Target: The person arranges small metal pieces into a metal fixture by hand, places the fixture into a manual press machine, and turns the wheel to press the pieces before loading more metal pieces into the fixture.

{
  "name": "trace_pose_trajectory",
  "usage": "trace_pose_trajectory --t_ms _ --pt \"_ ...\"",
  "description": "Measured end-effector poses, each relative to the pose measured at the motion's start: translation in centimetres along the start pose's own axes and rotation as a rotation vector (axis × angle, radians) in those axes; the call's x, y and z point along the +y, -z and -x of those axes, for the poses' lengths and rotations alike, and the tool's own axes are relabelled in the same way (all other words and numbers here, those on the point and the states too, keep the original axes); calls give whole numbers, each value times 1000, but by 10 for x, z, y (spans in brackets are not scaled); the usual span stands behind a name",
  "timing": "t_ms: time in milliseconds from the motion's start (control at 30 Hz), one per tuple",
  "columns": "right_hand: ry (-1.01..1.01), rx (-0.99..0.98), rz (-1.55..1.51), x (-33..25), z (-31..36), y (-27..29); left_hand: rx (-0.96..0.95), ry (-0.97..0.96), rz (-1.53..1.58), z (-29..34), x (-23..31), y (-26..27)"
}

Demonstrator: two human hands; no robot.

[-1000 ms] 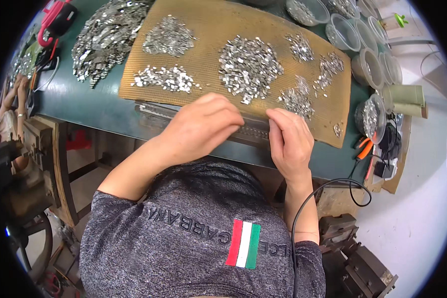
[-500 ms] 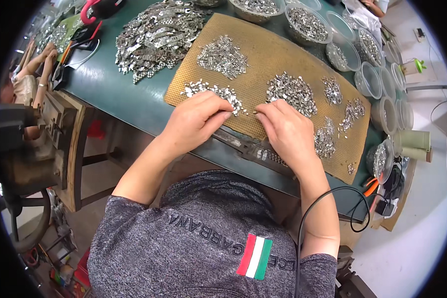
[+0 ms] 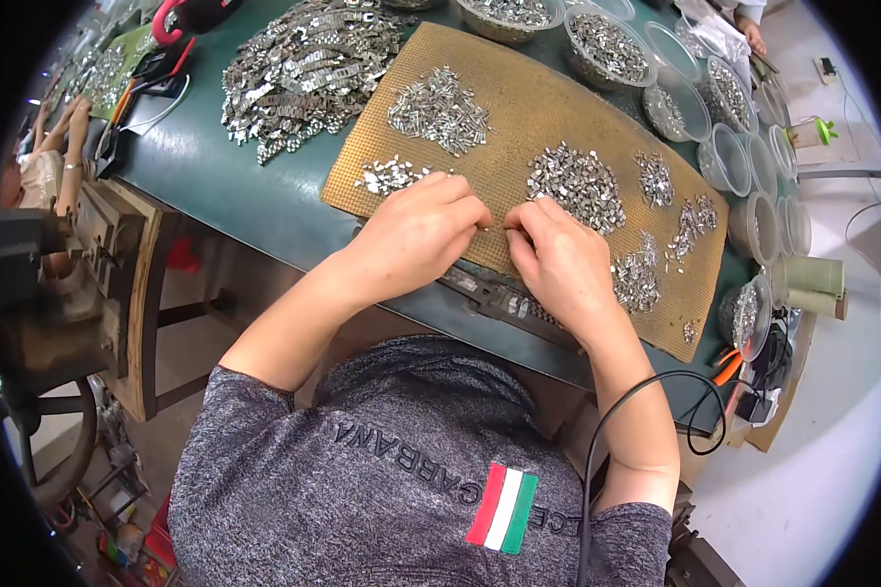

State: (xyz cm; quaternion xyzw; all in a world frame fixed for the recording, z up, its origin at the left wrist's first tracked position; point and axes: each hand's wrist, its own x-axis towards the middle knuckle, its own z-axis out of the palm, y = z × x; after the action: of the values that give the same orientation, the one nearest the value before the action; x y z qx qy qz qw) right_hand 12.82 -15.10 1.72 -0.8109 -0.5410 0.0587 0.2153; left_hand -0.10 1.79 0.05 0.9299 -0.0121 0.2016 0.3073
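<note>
My left hand (image 3: 423,233) is closed in a pinch over the front edge of a tan textured mat (image 3: 519,103). It partly covers a small pile of shiny metal pieces (image 3: 387,176). A short gap to the right, my right hand (image 3: 561,249) is closed too, thumb against bent fingers. Whatever the fingertips hold is too small or hidden to make out. Just beyond my right hand lies a heap of small metal plates (image 3: 578,186). Below the hands, a dark metal strip fixture (image 3: 499,298) runs along the mat's near edge.
Linked metal bands (image 3: 308,73) are heaped at the far left of the green table (image 3: 201,186). Slim metal pins (image 3: 439,112) and smaller piles sit on the mat. Plastic tubs (image 3: 607,47) of parts line the back and right. Orange-handled pliers (image 3: 726,367) lie at right. Other people work nearby.
My left hand has moved right, closer to my right hand, and now covers more of the near pile. The right hand has barely shifted, its fingers more curled.
</note>
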Motion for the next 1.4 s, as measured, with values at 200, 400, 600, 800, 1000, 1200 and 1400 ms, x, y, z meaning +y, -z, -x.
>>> trace_pose_trajectory --t_ms 200,400,600,800,1000,1200,1400 --pt "-37 16 -144 5 8 1 13 29 25 0 -1 -2" --pt "45 91 -2 3 9 -8 28 -10 -160 -2 10 -10" --pt "76 107 77 1 14 -7 87 -30 -231 0 11 -18" --pt "79 196 -40 10 47 20 50 -29 -153 -2 8 -11" --pt "54 150 -123 21 95 28 53 -23 -126 -3 -3 -9" --pt "70 189 -17 11 107 18 67 24 -91 -1 -5 -7" --pt "69 247 105 3 113 12 40 177 145 2 0 3"
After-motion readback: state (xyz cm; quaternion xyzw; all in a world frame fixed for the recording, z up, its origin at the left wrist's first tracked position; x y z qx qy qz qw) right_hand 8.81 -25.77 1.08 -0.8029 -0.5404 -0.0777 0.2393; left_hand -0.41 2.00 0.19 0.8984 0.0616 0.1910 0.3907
